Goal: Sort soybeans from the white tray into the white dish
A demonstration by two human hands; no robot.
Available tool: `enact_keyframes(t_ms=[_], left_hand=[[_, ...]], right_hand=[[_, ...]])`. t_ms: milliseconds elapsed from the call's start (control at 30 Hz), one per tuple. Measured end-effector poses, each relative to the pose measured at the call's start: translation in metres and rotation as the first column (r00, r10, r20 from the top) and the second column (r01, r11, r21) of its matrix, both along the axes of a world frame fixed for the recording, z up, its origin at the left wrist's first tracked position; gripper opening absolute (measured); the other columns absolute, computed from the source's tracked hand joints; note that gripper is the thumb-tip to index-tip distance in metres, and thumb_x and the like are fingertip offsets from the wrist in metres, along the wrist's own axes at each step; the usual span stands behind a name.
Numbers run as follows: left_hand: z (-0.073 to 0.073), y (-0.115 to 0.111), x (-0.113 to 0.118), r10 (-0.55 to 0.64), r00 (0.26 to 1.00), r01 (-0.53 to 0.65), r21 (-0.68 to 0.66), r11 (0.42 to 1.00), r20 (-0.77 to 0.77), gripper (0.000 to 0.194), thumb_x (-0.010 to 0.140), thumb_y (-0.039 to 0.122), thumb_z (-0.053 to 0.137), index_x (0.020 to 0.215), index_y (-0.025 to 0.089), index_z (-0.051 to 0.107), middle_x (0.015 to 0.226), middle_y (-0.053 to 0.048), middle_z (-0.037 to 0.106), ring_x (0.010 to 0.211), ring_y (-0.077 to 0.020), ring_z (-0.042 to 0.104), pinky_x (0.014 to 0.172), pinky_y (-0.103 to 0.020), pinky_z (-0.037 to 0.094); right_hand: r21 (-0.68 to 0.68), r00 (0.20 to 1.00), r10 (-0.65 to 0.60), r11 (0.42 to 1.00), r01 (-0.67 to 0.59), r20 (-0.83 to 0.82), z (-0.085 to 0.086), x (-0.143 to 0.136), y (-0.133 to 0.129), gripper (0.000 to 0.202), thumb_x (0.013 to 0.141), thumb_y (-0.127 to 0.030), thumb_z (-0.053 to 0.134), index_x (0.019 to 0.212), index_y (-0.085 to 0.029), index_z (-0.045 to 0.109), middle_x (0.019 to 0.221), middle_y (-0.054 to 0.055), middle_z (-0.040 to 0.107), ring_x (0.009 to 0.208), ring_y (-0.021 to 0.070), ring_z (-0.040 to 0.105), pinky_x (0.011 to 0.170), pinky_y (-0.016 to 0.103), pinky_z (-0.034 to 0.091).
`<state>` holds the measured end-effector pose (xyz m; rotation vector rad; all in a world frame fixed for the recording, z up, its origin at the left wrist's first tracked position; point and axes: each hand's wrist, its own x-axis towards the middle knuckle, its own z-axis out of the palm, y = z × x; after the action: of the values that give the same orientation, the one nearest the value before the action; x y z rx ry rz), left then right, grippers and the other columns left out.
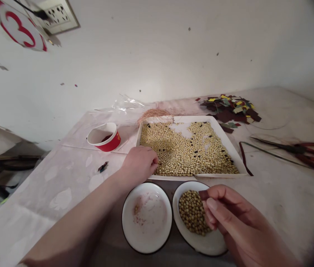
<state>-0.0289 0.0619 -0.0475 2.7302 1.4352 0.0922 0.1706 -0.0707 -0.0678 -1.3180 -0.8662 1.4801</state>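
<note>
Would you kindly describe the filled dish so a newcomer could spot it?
Find the big white tray on the table. Just in front, take the right dish, partly hidden by the right hand; its beadlike heap sets it apart from the nearly bare left dish.

The left grip (140,162), left forearm (81,218) and right grip (230,217) are bare.

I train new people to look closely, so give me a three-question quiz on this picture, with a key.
1. Which hand pinches the dark piece: (a) left, (b) right, (c) both?
2. True or false: the left bowl holds a heap of round pieces.
3. Fill in: in the picture, the red cup stands to the ____ of the tray.
Key: 1. b, the right hand. 2. False: the heap is in the right bowl. 3. left.
</note>
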Motion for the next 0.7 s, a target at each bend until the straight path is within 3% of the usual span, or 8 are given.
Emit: enact_keyframes(t_ms=[133,233,333,400,533,700], left_hand=[[0.006,-0.003,0.003,0.051,0.995,-0.051,-0.004,0.999,0.091,0.008,0.074,0.017,0.056,0.070,0.018,0.062,0.074,-0.002,0.061,0.072,-0.0163,0.054,0.065,-0.029,0.041],[0.022,-0.020,0.010,0.063,0.957,-0.060,-0.018,0.998,0.282,0.006,0.077,0.018,0.056,0.072,0.018,0.060,0.077,-0.002,0.060,0.075,-0.0151,0.054,0.067,-0.028,0.042],[0.041,-0.050,0.019,-0.125,0.861,0.112,0.056,0.992,0.494,0.007,0.081,0.017,0.054,0.075,0.018,0.057,0.078,-0.001,0.057,0.077,-0.0129,0.052,0.071,-0.027,0.042],[0.050,-0.069,0.026,-0.255,0.814,0.244,0.091,0.965,0.521,0.005,0.082,0.018,0.054,0.079,0.018,0.058,0.082,-0.002,0.056,0.079,-0.0124,0.051,0.074,-0.028,0.042],[0.048,-0.087,0.035,-0.349,0.820,0.309,0.161,0.937,0.454,0.011,0.083,0.015,0.054,0.075,0.019,0.060,0.078,-0.002,0.054,0.074,-0.0134,0.047,0.073,-0.031,0.041],[0.038,-0.081,0.035,-0.328,0.835,0.267,0.195,0.944,0.441,0.011,0.084,0.016,0.053,0.076,0.019,0.061,0.080,-0.003,0.055,0.077,-0.0151,0.047,0.073,-0.032,0.040]], right_hand=[[-0.005,1.000,0.003,1.000,-0.003,-0.005,0.001,0.000,0.001,0.024,0.077,-0.043,0.059,0.068,-0.021,0.055,0.057,-0.002,0.046,0.056,0.0125,0.040,0.051,0.024,0.033],[-0.002,1.000,0.015,1.000,-0.015,-0.012,0.003,-0.001,0.002,0.024,0.078,-0.041,0.059,0.067,-0.021,0.055,0.057,-0.002,0.047,0.056,0.0122,0.040,0.051,0.024,0.034],[0.003,0.998,0.046,0.999,-0.046,-0.042,0.007,-0.001,0.003,0.023,0.079,-0.041,0.058,0.068,-0.021,0.055,0.057,-0.002,0.046,0.056,0.0117,0.039,0.053,0.024,0.033],[0.013,0.995,0.075,0.997,-0.074,-0.063,0.010,-0.002,0.003,0.023,0.079,-0.041,0.057,0.069,-0.021,0.054,0.057,-0.003,0.045,0.055,0.0113,0.037,0.052,0.024,0.032],[0.012,0.986,0.155,0.988,-0.154,-0.066,0.013,-0.003,0.002,0.024,0.082,-0.041,0.054,0.069,-0.021,0.051,0.057,-0.004,0.041,0.055,0.0105,0.033,0.051,0.024,0.029],[0.043,0.978,0.208,0.977,-0.207,-0.028,0.010,-0.002,0.002,0.024,0.084,-0.038,0.052,0.067,-0.021,0.048,0.058,-0.005,0.039,0.056,0.0106,0.032,0.052,0.024,0.027]])
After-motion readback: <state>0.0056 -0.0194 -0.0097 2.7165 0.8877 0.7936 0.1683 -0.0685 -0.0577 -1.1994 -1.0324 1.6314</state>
